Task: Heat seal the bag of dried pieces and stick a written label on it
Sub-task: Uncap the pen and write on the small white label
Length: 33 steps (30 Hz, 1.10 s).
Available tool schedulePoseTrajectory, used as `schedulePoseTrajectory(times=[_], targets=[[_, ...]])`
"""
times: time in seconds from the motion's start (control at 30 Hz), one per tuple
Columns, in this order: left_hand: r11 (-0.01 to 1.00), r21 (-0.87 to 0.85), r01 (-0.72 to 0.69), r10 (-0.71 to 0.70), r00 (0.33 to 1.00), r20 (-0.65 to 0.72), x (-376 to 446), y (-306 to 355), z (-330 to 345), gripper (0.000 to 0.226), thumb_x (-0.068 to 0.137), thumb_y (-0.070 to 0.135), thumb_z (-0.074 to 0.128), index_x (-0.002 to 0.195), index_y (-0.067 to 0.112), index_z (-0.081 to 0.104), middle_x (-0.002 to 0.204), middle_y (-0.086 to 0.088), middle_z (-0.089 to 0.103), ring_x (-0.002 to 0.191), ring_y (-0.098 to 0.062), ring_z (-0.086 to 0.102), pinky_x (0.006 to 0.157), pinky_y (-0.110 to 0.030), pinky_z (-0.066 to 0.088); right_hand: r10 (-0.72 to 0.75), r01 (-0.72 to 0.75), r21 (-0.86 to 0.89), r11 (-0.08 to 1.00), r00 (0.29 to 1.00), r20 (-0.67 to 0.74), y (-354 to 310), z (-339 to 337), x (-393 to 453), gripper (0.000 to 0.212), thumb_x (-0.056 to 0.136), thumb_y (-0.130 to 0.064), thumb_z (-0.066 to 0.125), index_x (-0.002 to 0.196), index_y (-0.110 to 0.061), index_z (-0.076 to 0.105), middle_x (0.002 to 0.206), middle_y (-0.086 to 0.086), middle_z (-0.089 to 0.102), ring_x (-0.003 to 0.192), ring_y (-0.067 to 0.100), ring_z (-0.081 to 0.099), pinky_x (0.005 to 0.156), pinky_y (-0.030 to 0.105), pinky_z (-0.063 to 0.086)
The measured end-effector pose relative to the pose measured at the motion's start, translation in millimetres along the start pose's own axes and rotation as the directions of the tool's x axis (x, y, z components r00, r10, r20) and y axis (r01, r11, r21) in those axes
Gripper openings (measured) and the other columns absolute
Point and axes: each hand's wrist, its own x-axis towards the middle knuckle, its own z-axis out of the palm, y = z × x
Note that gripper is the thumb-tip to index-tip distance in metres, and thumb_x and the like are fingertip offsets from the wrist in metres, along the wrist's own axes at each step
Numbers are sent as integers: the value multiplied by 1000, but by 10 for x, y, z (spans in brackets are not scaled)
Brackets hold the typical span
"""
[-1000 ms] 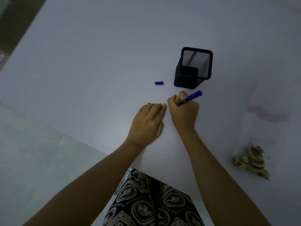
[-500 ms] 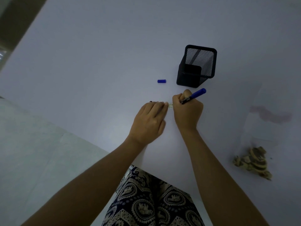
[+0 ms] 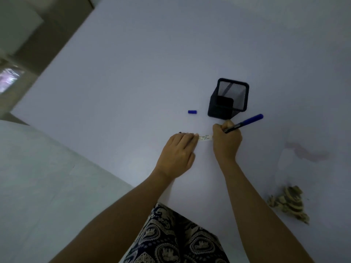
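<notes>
- The table (image 3: 133, 73) is broad, pale and mostly bare; all the work happens near its near edge, where the arms reach without stretching.
- The bag of dried pieces (image 3: 288, 204) lies toward the near right corner of the table, well apart from both hands. It is parked out of the writing area, I judge, until the label is ready. The film is nearly invisible, so I cannot tell whether it is sealed.
- The mesh pen holder (image 3: 228, 100) stands just beyond the right hand, toward the far edge — close enough to drop the pen back in.
- The left hand (image 3: 176, 154) lies palm down, fingers extended and pressed on the left end of the strip, apparently pinning it against the pen's drag.
- The right hand (image 3: 226, 141) is clenched around the pen (image 3: 245, 123), whose tip is hidden behind the knuckles.
- The label (image 3: 205, 138), a small pale strip with dark writing, lies flat between the two hands near the near edge.
- The pen cap (image 3: 192, 112) lies loose just left of the holder — off so the pen can write.
</notes>
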Motion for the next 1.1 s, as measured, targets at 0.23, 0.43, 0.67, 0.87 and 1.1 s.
schedulePoseTrajectory(times=[0.23, 0.43, 0.67, 0.87, 1.1], targets=[[992, -114, 55, -49, 997, 52, 36, -11, -123, 42, 85, 16, 58, 126, 7, 61, 118, -7, 64, 107, -20, 58, 97, -30, 44, 208, -216, 80, 973, 973, 99, -169, -309, -18, 40, 87, -3, 57, 57, -17, 34, 55, 6, 44, 42, 9, 39, 43, 22, 35], [981, -166, 99, -96, 995, 30, 110, -6, -177, 31, 93, 26, 50, 113, 10, 68, 107, -5, 69, 98, -19, 64, 88, -29, 49, 273, -286, 52, 957, 946, 175, -217, -579, -99, 40, 88, -2, 58, 57, -15, 36, 54, 5, 45, 42, 9, 41, 39, 18, 36], [965, -210, 156, -151, 988, 39, 296, -3, -218, 15, 84, 20, 70, 96, 12, 73, 89, -3, 70, 76, -19, 63, 65, -28, 52, 321, -339, 66, 938, 926, 199, -329, -634, -89, 38, 87, -2, 57, 57, -14, 38, 54, 5, 48, 40, 7, 44, 41, 20, 35], [974, -210, 89, -65, 991, 118, 407, -81, -230, 27, 81, 24, 72, 107, 15, 71, 96, -2, 71, 80, -18, 65, 71, -29, 54, 325, -346, 72, 935, 921, 215, -439, -606, -66, 39, 87, -2, 57, 56, -15, 38, 53, 5, 48, 43, 10, 44, 40, 19, 34], [954, -220, 204, -205, 979, 19, 614, -155, -400, 35, 93, 34, 51, 117, 12, 63, 104, -6, 64, 89, -19, 61, 80, -24, 46, 339, -386, 171, 907, 907, 248, -609, -482, -105, 38, 90, -4, 58, 57, -14, 43, 53, 4, 47, 45, 11, 44, 39, 17, 35]])
